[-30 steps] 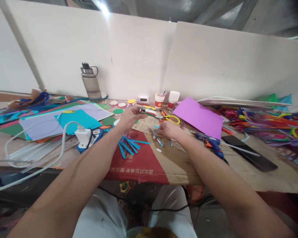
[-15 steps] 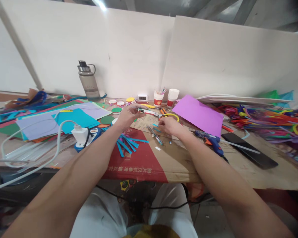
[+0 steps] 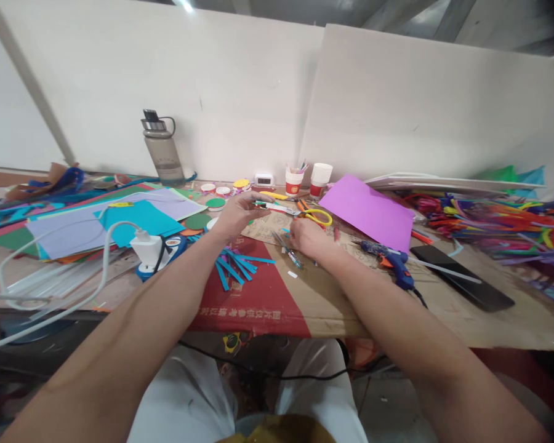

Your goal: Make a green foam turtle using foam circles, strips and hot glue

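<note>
Left hand (image 3: 240,215) half-closed on red-white piece (image 3: 277,208)

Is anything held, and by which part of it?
The left hand holds a small white-red piece by its left end. The right hand is at the yellow-handled scissors; whether it grips them is unclear.

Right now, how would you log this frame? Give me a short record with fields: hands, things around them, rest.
Left hand: pinching a small white, red and green piece
Right hand: just below the yellow loop of the scissors; its fingertips' hold is hidden
Things: clear pen on cardboard below the hands; blue strips by the left forearm; blue glue gun right of the right hand
Rest: purple sheet, black phone, water bottle, small white clock
</note>
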`<state>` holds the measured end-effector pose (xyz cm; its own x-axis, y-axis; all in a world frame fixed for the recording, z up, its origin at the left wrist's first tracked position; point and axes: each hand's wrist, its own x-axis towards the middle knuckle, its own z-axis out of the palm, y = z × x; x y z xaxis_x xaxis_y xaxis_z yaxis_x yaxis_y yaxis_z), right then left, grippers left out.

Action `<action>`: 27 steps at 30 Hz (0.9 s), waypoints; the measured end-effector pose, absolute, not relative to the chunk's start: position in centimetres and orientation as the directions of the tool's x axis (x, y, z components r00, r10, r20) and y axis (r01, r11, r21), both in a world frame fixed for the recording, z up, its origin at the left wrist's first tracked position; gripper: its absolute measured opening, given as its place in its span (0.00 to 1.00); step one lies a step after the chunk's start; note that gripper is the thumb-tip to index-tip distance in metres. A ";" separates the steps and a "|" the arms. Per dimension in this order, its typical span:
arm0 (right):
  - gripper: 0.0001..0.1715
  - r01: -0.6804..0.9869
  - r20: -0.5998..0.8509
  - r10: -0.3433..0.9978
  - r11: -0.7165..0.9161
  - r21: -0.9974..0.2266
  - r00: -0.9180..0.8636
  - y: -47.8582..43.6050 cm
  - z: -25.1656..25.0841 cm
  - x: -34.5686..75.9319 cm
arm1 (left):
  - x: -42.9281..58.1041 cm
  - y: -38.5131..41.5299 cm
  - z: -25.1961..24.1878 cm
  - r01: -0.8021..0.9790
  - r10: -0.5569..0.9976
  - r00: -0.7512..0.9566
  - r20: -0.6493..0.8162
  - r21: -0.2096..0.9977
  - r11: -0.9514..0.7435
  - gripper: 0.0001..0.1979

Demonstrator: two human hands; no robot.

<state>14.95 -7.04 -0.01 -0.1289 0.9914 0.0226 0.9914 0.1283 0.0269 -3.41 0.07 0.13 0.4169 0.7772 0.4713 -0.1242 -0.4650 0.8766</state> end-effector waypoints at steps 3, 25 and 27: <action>0.15 0.996 0.038 0.996 0.082 -0.029 -0.080 -6.6 0.0 16.2 | -3.4 0.2 0.0 -0.135 0.785 0.398 0.475 0.877 -0.461 0.17; 0.17 1.000 -0.004 1.000 0.029 0.005 -0.029 -7.4 0.5 14.6 | -3.0 0.9 -1.0 -0.328 0.905 0.300 0.301 0.924 -0.198 0.21; 0.16 0.998 -0.046 0.999 0.017 -0.065 -0.020 -7.4 0.6 15.1 | -3.0 1.0 -1.1 -0.333 0.905 0.303 0.297 0.923 -0.191 0.21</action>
